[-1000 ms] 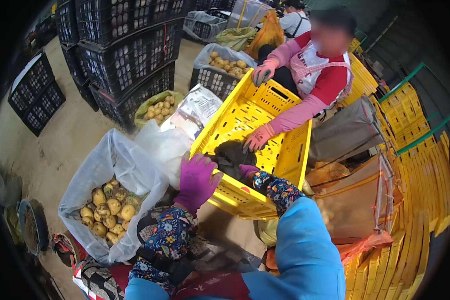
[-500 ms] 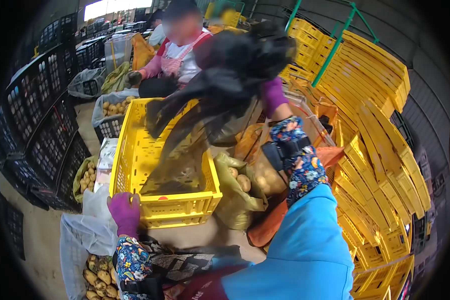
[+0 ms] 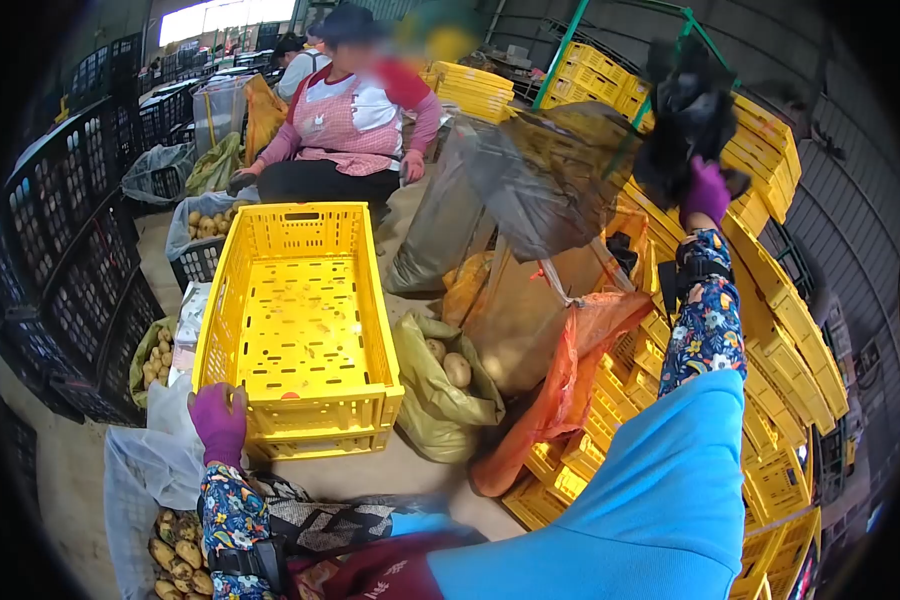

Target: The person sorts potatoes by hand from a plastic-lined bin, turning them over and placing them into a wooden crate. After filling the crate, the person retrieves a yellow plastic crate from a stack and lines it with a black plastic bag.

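Note:
My left hand (image 3: pixel 218 420), in a purple glove, grips the near left corner of a yellow plastic crate (image 3: pixel 395 350), fingers over the rim. The crate's slotted floor shows bare, and another yellow crate sits beneath it. High at the right, my outstretched right hand (image 3: pixel 707 192), also gloved in purple, is closed on a bunched black plastic bag (image 3: pixel 692 120). Thin dark film (image 3: pixel 555 180) billows to the left of that hand, over the bags on the floor.
A green sack (image 3: pixel 435 400) of potatoes and an orange bag (image 3: pixel 560 390) stand right of the crate. Yellow crates (image 3: pixel 770 350) are stacked at right, black crates (image 3: pixel 70 260) at left. Potatoes (image 3: pixel 180 555) fill a lined container nearby. A person (image 3: pixel 345 130) sits beyond.
My right hand has swung right, pulling the black plastic away from over the yellow crate, whose inside now shows fully. My left hand stays on the crate's corner.

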Motion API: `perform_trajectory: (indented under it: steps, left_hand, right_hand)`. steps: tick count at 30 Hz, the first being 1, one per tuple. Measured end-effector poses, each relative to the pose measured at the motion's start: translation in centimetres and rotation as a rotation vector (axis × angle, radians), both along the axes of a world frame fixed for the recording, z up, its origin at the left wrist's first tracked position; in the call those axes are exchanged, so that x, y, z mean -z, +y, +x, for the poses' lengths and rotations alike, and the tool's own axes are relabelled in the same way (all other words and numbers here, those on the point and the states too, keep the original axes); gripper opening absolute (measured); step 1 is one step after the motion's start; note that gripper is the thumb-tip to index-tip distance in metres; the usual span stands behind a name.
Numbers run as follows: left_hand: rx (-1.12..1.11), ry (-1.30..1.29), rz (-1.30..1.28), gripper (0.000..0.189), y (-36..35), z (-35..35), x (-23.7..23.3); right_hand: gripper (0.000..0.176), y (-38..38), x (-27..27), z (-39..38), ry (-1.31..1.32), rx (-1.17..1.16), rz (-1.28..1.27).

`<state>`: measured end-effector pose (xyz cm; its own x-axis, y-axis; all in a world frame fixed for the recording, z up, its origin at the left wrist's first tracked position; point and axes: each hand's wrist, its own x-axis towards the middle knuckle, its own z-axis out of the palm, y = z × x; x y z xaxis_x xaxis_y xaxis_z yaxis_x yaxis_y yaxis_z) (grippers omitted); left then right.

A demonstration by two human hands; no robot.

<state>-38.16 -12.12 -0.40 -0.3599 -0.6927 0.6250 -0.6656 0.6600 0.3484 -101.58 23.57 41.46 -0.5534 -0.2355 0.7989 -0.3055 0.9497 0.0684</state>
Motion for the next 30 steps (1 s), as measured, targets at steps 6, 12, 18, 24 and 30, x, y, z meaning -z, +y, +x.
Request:
perform_trajectory:
  steps: [6,12,18,24,30]
  left_hand:
    - [0.030,0.060,-0.036,0.016,0.0,0.2,0.2]
    - [0.009,0.015,0.074,0.015,0.3,0.1,-0.2]
    - [0.042,0.044,0.074,0.015,0.0,0.6,0.0]
    - [0.020,0.050,0.096,0.016,0.2,0.6,-0.5]
    - [0.013,-0.005,0.180,0.018,0.6,0.3,-1.2]
  right_hand:
    - [0.065,-2.0,5.6,0.2,-0.650,-0.008,0.379]
    - [0.077,-7.4,6.9,1.7,-0.699,-0.620,0.209]
    - [0.074,-12.0,10.3,5.4,-0.401,-0.388,0.585]
    - [0.066,-8.3,7.8,2.1,-0.641,-0.294,0.424]
    - [0.059,-6.3,6.2,-0.3,-0.869,-0.044,0.437]
